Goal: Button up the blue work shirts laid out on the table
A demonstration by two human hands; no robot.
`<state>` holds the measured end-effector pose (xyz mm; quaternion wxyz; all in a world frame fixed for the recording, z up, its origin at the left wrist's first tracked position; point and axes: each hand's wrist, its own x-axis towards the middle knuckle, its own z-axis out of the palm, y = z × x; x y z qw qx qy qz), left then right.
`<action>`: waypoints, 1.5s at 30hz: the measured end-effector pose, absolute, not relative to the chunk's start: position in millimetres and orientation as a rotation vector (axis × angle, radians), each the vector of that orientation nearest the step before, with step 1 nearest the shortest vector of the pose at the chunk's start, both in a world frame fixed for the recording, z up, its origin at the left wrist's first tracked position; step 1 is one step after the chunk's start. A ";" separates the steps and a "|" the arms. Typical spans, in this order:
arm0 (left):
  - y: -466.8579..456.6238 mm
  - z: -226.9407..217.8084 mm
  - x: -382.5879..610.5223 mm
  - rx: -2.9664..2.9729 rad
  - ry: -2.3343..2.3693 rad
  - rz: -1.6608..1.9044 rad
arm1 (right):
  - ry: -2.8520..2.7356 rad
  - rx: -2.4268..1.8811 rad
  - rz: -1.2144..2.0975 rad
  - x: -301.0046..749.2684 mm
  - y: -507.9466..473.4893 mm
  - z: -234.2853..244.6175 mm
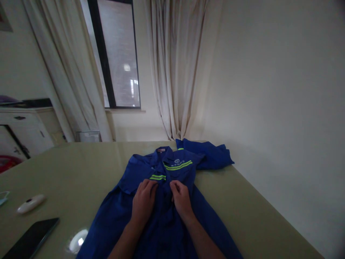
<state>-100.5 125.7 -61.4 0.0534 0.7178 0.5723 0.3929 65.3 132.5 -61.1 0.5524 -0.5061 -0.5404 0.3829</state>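
Note:
A blue work jacket (164, 216) with yellow-green reflective strips lies spread on the table, its collar at the far end. My left hand (145, 197) is on the left front panel, just below the strip, fingers curled and pinching the fabric edge. On the other panel, my right hand (180, 196) is closed with thumb and fingers together at the front edge. The two hands are a short way apart, either side of the front opening. Fine detail between the fingertips is hidden. White print shows on the chest above my right hand.
Another folded blue garment (208, 154) lies behind the jacket's right shoulder. On the left of the table (88, 169) are a dark phone (31, 237), a small white oval device (31, 204) and a light-blue edged item (4, 198). A wall (283, 108) borders the right side.

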 end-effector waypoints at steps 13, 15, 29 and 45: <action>117.9 -64.0 -94.9 2.271 1.480 1.177 | -1.531 -1.336 0.719 48.1 112.1 -60.2; 118.1 -62.3 -94.8 2.244 1.484 1.186 | -1.519 -1.357 0.675 48.0 112.1 -62.0; 117.6 -62.5 -91.7 2.288 1.672 1.001 | -1.411 -1.246 0.619 53.2 116.0 -63.1; 118.6 -60.2 -89.5 2.009 1.536 1.287 | -1.574 -1.273 0.588 48.0 110.9 -60.4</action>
